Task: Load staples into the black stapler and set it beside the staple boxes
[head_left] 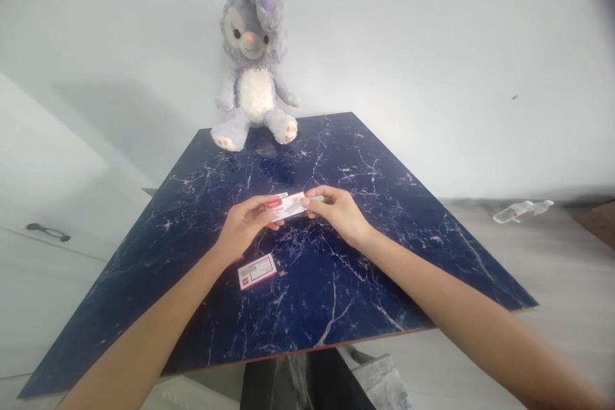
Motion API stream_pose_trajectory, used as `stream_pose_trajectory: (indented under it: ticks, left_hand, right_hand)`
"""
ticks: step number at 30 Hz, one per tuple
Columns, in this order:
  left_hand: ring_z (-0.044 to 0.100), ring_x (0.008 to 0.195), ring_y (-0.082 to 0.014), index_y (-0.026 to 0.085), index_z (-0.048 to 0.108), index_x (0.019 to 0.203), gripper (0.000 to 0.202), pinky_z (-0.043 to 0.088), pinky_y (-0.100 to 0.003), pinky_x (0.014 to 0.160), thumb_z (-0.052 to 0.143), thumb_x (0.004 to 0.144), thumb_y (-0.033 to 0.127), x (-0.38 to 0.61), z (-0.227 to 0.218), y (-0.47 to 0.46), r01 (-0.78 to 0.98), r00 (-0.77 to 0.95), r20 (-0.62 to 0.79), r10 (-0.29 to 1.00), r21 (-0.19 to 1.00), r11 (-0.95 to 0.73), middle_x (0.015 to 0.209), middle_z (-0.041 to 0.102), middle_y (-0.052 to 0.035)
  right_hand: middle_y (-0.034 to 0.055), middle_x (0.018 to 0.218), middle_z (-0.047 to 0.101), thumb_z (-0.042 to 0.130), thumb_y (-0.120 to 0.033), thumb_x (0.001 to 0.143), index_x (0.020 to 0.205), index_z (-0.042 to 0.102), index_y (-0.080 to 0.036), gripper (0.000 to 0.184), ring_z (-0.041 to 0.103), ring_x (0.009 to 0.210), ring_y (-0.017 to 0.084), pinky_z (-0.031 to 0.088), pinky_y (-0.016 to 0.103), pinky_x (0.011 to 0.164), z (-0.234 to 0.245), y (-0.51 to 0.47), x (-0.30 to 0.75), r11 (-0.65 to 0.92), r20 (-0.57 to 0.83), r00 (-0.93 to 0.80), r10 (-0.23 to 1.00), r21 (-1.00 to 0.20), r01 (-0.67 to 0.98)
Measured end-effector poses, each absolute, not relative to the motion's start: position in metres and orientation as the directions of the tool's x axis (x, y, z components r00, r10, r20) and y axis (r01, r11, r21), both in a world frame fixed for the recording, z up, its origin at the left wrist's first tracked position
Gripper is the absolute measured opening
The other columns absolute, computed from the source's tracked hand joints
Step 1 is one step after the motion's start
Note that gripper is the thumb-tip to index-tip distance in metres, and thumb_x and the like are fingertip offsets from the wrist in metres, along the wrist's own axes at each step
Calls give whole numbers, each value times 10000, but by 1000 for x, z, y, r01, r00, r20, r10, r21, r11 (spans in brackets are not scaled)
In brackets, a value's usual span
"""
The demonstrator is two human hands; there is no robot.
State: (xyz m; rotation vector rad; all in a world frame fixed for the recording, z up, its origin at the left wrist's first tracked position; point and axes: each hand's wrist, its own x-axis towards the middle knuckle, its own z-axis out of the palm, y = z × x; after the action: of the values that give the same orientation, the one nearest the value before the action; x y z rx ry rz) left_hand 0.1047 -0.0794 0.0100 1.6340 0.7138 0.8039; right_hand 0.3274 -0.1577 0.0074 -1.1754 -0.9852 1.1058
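Note:
Between my two hands is a small white-and-red box [289, 205] with a grey picture and print too small to read, held a little above the middle of the table. My left hand [244, 223] pinches its left end between thumb and fingers. At the opposite end, my right hand [340, 213] is closed on the box, thumb on the near face and fingers behind. A white card-like piece with a red border [257, 271] lies flat on the table, below my left hand; whether it is a card or a thin pack I cannot tell.
The dark blue marble-patterned table [365, 295] stands against a pale wall. A grey plush rabbit [254, 86] sits upright at its far edge. On the floor to the right lies a clear plastic item [521, 210]. A white cabinet with a dark handle [48, 231] is at the left.

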Motion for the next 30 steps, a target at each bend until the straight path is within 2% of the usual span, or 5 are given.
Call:
stream_pose_trajectory:
  ticks: [8,15,20,24,30]
  left_hand:
    - [742,782,-220,191,696,1168,440,629,-345,653,777,818,446,104,22,-82,178,607,86,790,954,-241,1076,752,-108]
    - [673,599,-154,228,698,1120,345,492,-269,543,668,888,481,104,28,-89,413,782,-82,617,811,-415,846,757,-41]
    - [512,468,-116,232,734,944,279,344,-270,528,592,928,472,102,31,-89,523,696,204,688,513,-681,521,575,52]
    - [540,529,-125,200,684,794,311,367,-270,570,534,952,422,94,30,-77,560,450,416,790,558,-612,580,613,33]
    - [630,633,-159,207,676,781,303,447,-271,658,541,939,427,87,21,-62,562,393,376,839,624,-543,683,692,10]
  right_hand:
    - [61,942,762,908,-335,669,952,753,-175,360,722,842,147,606,309,894,12,-155,342,-95,-122,96,988,-965,-243]
    - [81,941,777,773,-392,828,1110,731,-188,350,746,835,211,599,376,855,18,-150,380,24,109,298,948,-962,273]
    - [37,1018,773,717,-420,864,1046,732,-234,260,723,899,205,551,343,845,2,-146,380,89,202,133,970,-809,581]
    - [6,1073,767,681,-399,895,1043,750,-263,212,705,938,193,521,326,863,-6,-145,374,165,190,-30,981,-752,638]
    - [2,1106,765,681,-373,898,1051,765,-267,204,701,981,199,511,323,888,-9,-142,375,181,175,-76,982,-724,665]
